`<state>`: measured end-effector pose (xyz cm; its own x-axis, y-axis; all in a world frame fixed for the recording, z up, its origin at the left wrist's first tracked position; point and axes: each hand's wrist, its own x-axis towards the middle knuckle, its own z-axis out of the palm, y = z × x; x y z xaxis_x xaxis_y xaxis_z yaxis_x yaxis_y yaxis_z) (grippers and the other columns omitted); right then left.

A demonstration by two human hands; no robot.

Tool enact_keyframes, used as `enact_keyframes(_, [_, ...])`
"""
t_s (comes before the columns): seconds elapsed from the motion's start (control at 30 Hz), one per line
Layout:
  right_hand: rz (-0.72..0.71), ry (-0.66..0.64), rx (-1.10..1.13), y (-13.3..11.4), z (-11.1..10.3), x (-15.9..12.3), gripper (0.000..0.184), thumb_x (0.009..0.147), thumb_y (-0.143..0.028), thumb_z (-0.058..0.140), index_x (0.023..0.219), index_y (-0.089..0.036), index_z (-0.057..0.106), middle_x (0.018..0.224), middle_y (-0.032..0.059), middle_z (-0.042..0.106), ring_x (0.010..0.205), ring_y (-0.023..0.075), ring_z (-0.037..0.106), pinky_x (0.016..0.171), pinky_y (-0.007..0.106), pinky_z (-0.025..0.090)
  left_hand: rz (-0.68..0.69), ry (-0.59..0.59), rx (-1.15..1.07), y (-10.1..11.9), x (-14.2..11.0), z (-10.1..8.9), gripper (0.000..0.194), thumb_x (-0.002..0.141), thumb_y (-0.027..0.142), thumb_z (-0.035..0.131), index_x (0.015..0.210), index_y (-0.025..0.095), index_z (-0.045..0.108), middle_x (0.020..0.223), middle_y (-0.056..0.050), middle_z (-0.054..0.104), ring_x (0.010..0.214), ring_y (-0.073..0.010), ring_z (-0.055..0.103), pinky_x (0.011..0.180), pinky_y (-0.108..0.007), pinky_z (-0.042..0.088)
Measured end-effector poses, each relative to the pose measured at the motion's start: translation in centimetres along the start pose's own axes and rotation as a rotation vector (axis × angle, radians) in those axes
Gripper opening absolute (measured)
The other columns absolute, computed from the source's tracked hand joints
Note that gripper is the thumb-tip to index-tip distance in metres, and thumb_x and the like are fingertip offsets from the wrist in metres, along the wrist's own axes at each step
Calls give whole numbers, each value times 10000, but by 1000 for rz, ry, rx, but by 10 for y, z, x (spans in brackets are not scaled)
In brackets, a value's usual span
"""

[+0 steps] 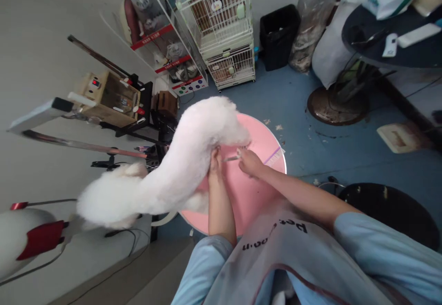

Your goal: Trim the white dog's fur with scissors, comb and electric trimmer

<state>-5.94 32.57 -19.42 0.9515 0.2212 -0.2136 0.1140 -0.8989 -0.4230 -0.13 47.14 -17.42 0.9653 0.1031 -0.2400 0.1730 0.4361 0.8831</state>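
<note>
A fluffy white dog (186,153) stands on a round pink table (247,199), its head to the left and its rear toward the middle. My left hand (215,161) rests against the fur near the dog's hind leg, its fingers stretched out and partly sunk in the coat. Just to the right, my right hand (249,162) is closed around the handles of a pair of scissors (230,159). The blades point left toward my left hand and the fur. Whether the tips touch the coat is too small to tell.
White wire cages (224,28) and a black bin (279,35) stand at the back. A metal arm (83,144) reaches in from the left above the dog's head. At right are a dark round table (376,51) and a black stool seat (390,208).
</note>
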Motion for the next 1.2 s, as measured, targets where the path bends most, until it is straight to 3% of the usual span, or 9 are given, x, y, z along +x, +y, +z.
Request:
enact_keyframes(0.1, [67,-308,-194,57,4,-13,309,857,-160,452,1151,-94,519,1059,194,655,1033,259,615,870,370,415,27,0,-98,-3,-8,4,144,677,91,513,705,183,621,817,-8,650,885,-110,602,977,-258,425])
enact_keyframes(0.2, [66,-420,-331,98,-1,-14,310,845,-129,459,1140,-87,546,1007,219,674,977,282,645,842,411,411,56,26,-165,-4,-11,11,229,639,45,515,744,194,653,875,-4,664,959,-118,594,1010,-266,396])
enact_keyframes(0.3, [-18,-495,-440,111,-7,-11,270,800,-183,550,1058,-134,610,1034,185,678,1001,274,634,853,389,396,63,46,-287,-5,-10,16,257,629,33,514,771,192,657,920,-2,670,998,-121,589,1037,-282,371])
enact_keyframes(0.43, [-331,-480,-454,116,-20,-15,165,802,-233,554,909,-164,660,958,119,691,971,218,614,907,345,348,102,62,-430,-5,-9,25,283,617,21,500,793,170,664,989,-31,680,1052,-145,579,1047,-306,366])
enact_keyframes(0.53, [-541,-245,-374,121,-55,-9,224,879,-226,444,910,-157,655,857,91,674,872,181,592,947,332,314,107,70,-486,-4,-8,31,354,589,-4,472,832,158,672,960,-37,686,1012,-151,590,1030,-322,380])
enact_keyframes(0.7, [-529,208,-385,99,-132,35,333,920,-279,360,955,-137,659,840,115,638,860,213,537,927,360,311,158,93,-576,-2,-2,42,236,621,37,462,717,149,647,807,-42,668,838,-135,602,872,-274,454])
enact_keyframes(0.87, [-746,88,-209,78,-156,42,268,849,-283,412,812,-167,651,718,62,612,756,186,545,878,356,361,210,107,-714,0,4,50,191,680,64,473,712,141,645,806,-49,661,800,-137,595,794,-276,466])
enact_keyframes(1.03, [-574,161,205,58,-173,25,222,792,-334,484,729,-171,622,712,33,610,693,159,550,696,283,433,224,156,-738,-4,10,53,228,706,43,450,736,141,654,856,-57,667,857,-158,599,897,-330,440])
enact_keyframes(1.2, [-498,234,267,12,-194,39,254,745,-385,589,768,-139,650,602,-5,586,557,117,506,572,227,408,293,181,-737,-8,15,50,255,698,39,439,741,129,673,814,-57,664,806,-161,599,876,-327,444])
